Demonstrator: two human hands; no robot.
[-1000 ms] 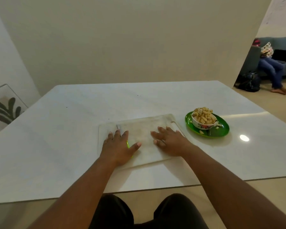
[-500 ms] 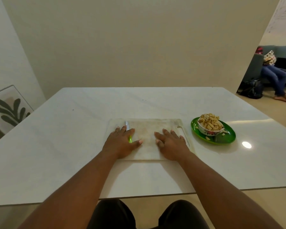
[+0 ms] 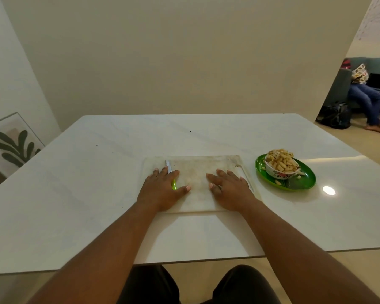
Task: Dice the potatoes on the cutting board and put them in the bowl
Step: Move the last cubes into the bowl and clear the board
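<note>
A pale cutting board (image 3: 198, 170) lies in the middle of the white table (image 3: 97, 194). No potato pieces show on it. My left hand (image 3: 160, 189) rests flat on the board's left part, fingers spread, lying over a knife (image 3: 169, 167) with a green handle; the blade tip sticks out beyond my fingers. My right hand (image 3: 230, 189) lies flat on the board's right part, holding nothing. To the right, a flowered bowl (image 3: 280, 172) is heaped with diced potato (image 3: 280, 160) and stands on a green plate (image 3: 303, 184).
A few potato bits lie loose on the green plate. A framed leaf picture (image 3: 11, 143) leans by the wall at left. Beyond the table at right, a person sits on a sofa (image 3: 364, 95), with a dark bag (image 3: 336, 115) on the floor.
The view has tilted up and shifted slightly. Both hands stay flat on the board in about the same places; the knife remains under my left hand.
</note>
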